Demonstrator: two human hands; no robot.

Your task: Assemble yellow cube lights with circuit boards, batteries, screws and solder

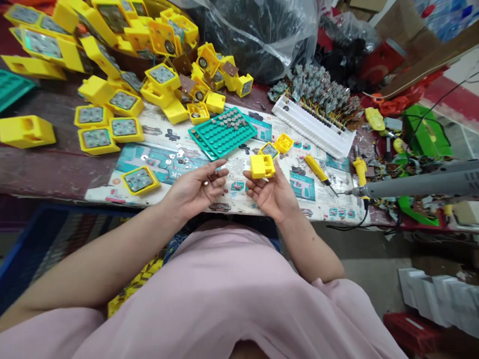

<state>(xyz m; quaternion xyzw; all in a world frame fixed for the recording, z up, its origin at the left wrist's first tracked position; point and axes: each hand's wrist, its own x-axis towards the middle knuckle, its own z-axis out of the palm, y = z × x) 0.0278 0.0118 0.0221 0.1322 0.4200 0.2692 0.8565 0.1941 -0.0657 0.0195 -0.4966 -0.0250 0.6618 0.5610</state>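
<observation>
My left hand is palm up over the table's front edge with its fingers curled. A small round silver piece, apparently a button cell, shows among those fingers. My right hand grips a yellow plastic housing between thumb and fingers, its notched side to the right. Just behind it are a yellow case with a grey face and a small open yellow case. Beyond my left hand, a green dimpled tray carries several round silver cells.
Yellow cases are heaped at the back left, and one lies alone near the front. To the right are a white foam rack with wired parts, a yellow-handled soldering iron and a grey power screwdriver. Small metal bits are scattered.
</observation>
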